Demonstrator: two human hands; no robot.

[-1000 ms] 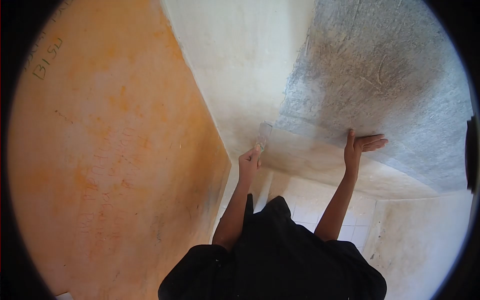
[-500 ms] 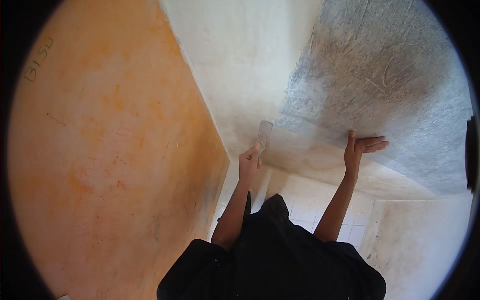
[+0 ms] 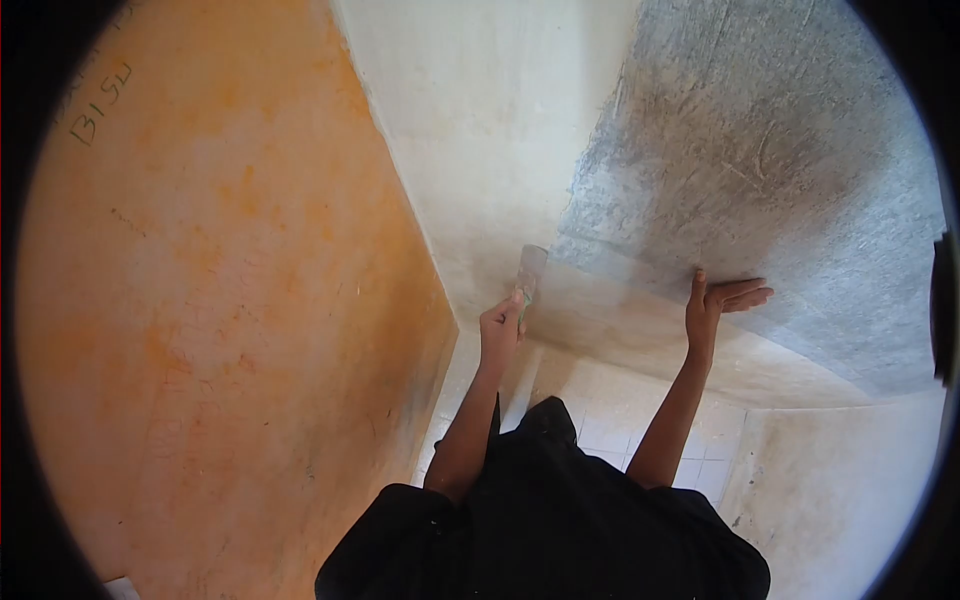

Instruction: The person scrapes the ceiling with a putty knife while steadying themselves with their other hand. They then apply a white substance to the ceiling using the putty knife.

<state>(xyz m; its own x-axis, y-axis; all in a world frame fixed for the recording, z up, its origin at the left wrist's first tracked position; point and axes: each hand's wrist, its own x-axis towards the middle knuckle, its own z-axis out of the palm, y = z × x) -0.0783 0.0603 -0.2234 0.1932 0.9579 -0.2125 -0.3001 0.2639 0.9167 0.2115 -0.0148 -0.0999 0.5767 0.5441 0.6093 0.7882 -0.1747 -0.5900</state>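
Observation:
My left hand (image 3: 501,331) is closed round the handle of a scraper (image 3: 533,266), its flat blade pointing up against the off-white wall strip (image 3: 490,130). A bit of green shows at the handle, partly hidden by my fingers. The blade lies close to the ragged border where rough grey wall (image 3: 740,130) begins. To the right, my right hand (image 3: 718,305) holds nothing. Its thumb points up and its fingers stretch out to the right, at the lower edge of the grey patch. It seems to rest on the wall.
An orange, stained wall (image 3: 250,280) with green handwriting (image 3: 102,104) fills the left side and meets the off-white strip at a corner. Pale tiles (image 3: 712,470) show beyond my arms. A dark object (image 3: 942,310) stands at the right edge.
The view has shifted slightly, bringing more of the green writing in at upper left. Both hands keep nearly the same place and grip, with the scraper still in my left hand.

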